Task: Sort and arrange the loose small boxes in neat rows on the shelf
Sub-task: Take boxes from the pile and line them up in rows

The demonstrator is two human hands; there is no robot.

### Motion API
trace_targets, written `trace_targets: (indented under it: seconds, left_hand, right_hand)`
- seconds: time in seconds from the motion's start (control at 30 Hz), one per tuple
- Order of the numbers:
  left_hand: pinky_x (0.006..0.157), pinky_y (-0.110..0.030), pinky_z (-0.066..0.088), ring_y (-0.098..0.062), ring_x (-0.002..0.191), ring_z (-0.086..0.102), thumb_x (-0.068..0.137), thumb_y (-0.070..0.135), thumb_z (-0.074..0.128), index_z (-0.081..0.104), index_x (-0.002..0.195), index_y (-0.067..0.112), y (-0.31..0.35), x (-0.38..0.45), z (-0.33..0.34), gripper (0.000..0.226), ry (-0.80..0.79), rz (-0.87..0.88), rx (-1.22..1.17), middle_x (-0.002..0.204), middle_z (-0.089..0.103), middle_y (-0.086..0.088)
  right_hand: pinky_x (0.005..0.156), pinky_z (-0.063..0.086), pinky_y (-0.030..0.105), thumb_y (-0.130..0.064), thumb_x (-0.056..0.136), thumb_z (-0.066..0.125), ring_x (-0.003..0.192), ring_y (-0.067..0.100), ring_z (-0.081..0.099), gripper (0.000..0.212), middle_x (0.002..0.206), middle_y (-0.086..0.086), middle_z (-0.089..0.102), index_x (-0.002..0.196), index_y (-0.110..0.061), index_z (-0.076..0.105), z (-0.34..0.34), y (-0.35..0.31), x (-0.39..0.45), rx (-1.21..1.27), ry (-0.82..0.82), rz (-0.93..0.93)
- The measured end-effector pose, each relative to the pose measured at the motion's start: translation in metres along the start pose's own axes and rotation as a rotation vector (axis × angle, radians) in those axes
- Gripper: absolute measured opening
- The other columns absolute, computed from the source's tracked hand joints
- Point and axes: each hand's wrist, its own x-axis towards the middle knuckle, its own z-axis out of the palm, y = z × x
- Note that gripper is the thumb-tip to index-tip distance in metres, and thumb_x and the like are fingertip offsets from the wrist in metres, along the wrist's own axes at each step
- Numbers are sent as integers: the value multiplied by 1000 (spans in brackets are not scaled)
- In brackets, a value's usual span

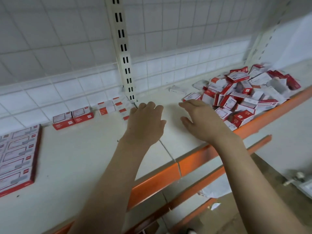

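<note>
Both hands empty, fingers loosely spread — left hand beside the short row of red-and-white cardboard boxes, right hand nearing the jumbled pile — best take few, labels aligned

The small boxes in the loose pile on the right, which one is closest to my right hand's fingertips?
The red-and-white box at the pile's left edge, lying flat just beyond the right hand; the other boxes sit farther right.

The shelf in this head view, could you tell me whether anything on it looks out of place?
Yes: a jumbled pile of red-and-white boxes lies heaped at the shelf's right end, tilted every way, unlike the squared pair of boxes by the back wall.
</note>
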Motion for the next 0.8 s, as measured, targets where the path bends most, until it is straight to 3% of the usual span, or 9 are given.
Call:
trace_targets:
  seconds: [0.43, 0.6, 0.8]
  left_hand:
    - [97, -35, 33, -23, 122, 42, 95, 37, 43, 36, 139, 22, 101, 73, 19, 47, 71, -85, -26, 135, 45, 1]
    - [97, -34, 34, -21, 122, 42, 94, 36, 44, 35, 140, 23, 110, 71, 31, 48, 110, -124, -55, 136, 44, 2]
    - [97, -33, 34, -21, 123, 41, 94, 35, 46, 33, 141, 23, 119, 74, 37, 51, 109, -120, -46, 137, 43, 2]
  right_hand:
    - [96, 37, 35, -13, 90, 53, 118, 30, 46, 42, 126, 11, 55, 132, -8, 49, -38, 144, 3, 115, 119, -37]
    - [100, 34, 34, -13, 90, 53, 121, 28, 43, 45, 129, 9, 54, 134, -10, 47, -35, 174, -5, 75, 65, -9]
    - [96, 36, 33, -16, 87, 57, 113, 25, 48, 37, 118, 6, 60, 124, -13, 56, -28, 184, 4, 59, 34, -39]
